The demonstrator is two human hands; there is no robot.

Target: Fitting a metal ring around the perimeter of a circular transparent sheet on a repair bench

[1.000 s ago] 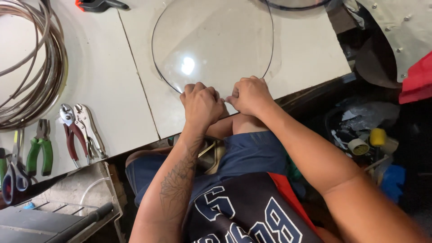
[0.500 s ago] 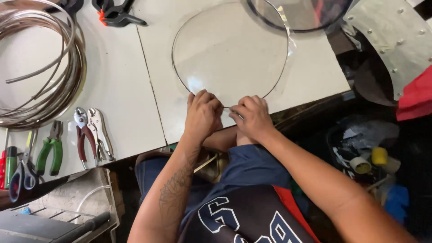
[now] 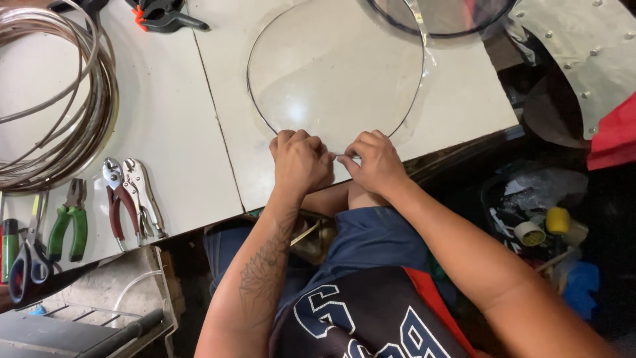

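Observation:
A round clear plastic sheet (image 3: pixel 334 73) edged by a thin dark wire ring (image 3: pixel 254 99) lies on the white worktable (image 3: pixel 165 132). My left hand (image 3: pixel 301 159) is closed in a fist on the near edge of the ring. Beside it, my right hand (image 3: pixel 374 159) pinches the same near edge, where a short bit of wire shows between the two hands. Both hands sit at the table's front edge, almost touching each other.
A big coil of wire (image 3: pixel 56 99) lies at the far left. Locking pliers (image 3: pixel 142 195), red-handled pliers (image 3: pixel 114 199), green-handled pliers (image 3: pixel 66 222) and scissors (image 3: pixel 26 255) lie along the front left. A black-and-orange clamp (image 3: pixel 162 14) sits at the back. A second ring (image 3: pixel 440 16) rests behind the sheet.
The view has shifted, so the table and ring appear further right and lower. Both hands stay on the ring's near edge, working close together.

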